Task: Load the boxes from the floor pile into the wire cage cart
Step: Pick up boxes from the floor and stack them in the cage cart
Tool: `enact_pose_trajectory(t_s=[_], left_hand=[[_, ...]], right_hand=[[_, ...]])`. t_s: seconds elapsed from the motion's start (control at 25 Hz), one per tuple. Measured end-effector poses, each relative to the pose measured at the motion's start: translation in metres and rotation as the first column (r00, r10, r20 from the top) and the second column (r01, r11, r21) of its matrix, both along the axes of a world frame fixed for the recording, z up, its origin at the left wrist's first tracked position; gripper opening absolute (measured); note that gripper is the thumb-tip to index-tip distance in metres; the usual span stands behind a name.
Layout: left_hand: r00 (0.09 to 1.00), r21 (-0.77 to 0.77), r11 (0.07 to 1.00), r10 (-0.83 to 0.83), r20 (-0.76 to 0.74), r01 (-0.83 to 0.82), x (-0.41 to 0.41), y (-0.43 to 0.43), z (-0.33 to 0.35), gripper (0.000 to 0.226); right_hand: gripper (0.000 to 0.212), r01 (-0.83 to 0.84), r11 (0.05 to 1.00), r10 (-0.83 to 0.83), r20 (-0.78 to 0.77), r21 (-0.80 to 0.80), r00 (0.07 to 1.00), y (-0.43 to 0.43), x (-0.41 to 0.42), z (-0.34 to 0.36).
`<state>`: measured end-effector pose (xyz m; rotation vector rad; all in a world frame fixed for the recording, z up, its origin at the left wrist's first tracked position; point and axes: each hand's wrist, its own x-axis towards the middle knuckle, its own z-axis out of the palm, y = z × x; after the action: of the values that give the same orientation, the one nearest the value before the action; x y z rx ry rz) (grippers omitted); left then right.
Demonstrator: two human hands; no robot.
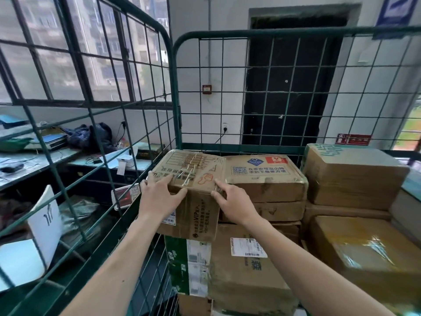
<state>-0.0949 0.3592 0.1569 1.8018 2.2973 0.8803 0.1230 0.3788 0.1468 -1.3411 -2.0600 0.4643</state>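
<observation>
Left hand [159, 195] lies over the near top edge of the held box [191, 167], fingers straight and spread flat on the top, thumb along the edge, so pressing, not curled round. Right hand [232, 201] grips the box's near right corner: index finger straight on top, the other fingers bent round the corner. Both forearms reach up from the bottom of the frame, wrists about level, palms down.

We see the held box at frame centre, inside the wire cage cart [175, 87], hard by the cart's left mesh side. It rests on a green-and-white box [186, 265] and touches the Sam's box [264, 176] on its right. A clear tape seam runs near to far along its top, toward the back panel. Top print reads upside down from our side. We cannot call the true long axis, since the wide lens distorts it.

The left wrist hides part of a label on the front face. The box's underside and far face are out of sight. A large brown box [246, 277] with a shipping label stands below, and a glossy taped box [364, 254] lies lower right; both are cut off by the frame or the arms.

Left of the mesh is a red-and-white device [125, 195], too blurred to identify. Farther back are a cluttered desk [68, 156], a dark door [284, 87] and a red wall alarm [207, 89].
</observation>
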Motion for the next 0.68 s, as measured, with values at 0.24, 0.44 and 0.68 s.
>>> enact_pose_trajectory(t_s=[0.24, 0.44, 0.68], left_hand=[[0.996, 0.012, 0.999, 0.042, -0.080, -0.042, 0.027, 0.010, -0.012, 0.070], [0.993, 0.066, 0.997, -0.032, -0.110, 0.040, 0.025, 0.043, -0.020, 0.065], [0.990, -0.011, 0.999, -0.051, -0.133, 0.050, 0.016, 0.091, -0.012, 0.083]], right_hand=[[0.052, 0.056, 0.998, -0.057, 0.089, 0.013, 0.994, 0.029, -0.007, 0.006], [0.056, 0.066, 0.995, -0.086, 0.301, 0.074, 0.950, 0.056, -0.017, 0.009], [0.053, 0.102, 0.993, -0.115, 0.345, 0.057, 0.932, 0.099, -0.026, 0.017]])
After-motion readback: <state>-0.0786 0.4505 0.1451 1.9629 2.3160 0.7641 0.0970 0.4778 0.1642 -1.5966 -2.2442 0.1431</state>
